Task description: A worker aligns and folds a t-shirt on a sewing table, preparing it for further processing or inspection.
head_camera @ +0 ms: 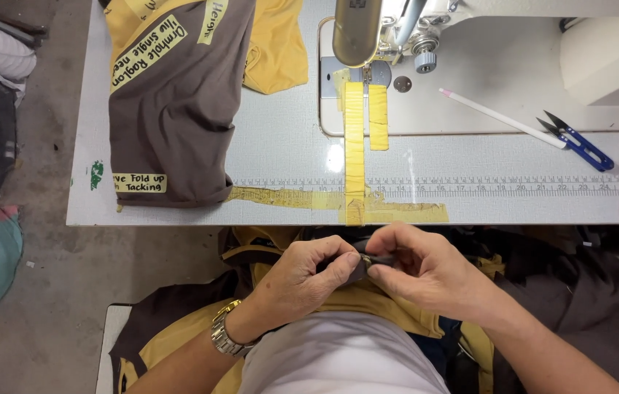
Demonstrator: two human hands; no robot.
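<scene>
Over my lap, my left hand (302, 273) and right hand (426, 270) each pinch a small dark fabric piece (365, 264) in a closed grip, just below the table (280, 146) edge, bare tabletop beyond.

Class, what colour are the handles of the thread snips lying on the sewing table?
Blue handles on the thread snips, seen in the head view.

left hand (309, 273) and right hand (419, 270) pinch a small dark fabric piece (362, 264) together over lap, just below desk (280, 146) edge; brown garment (178, 109) lies on desk, blue snips (579, 142) far right.
</scene>
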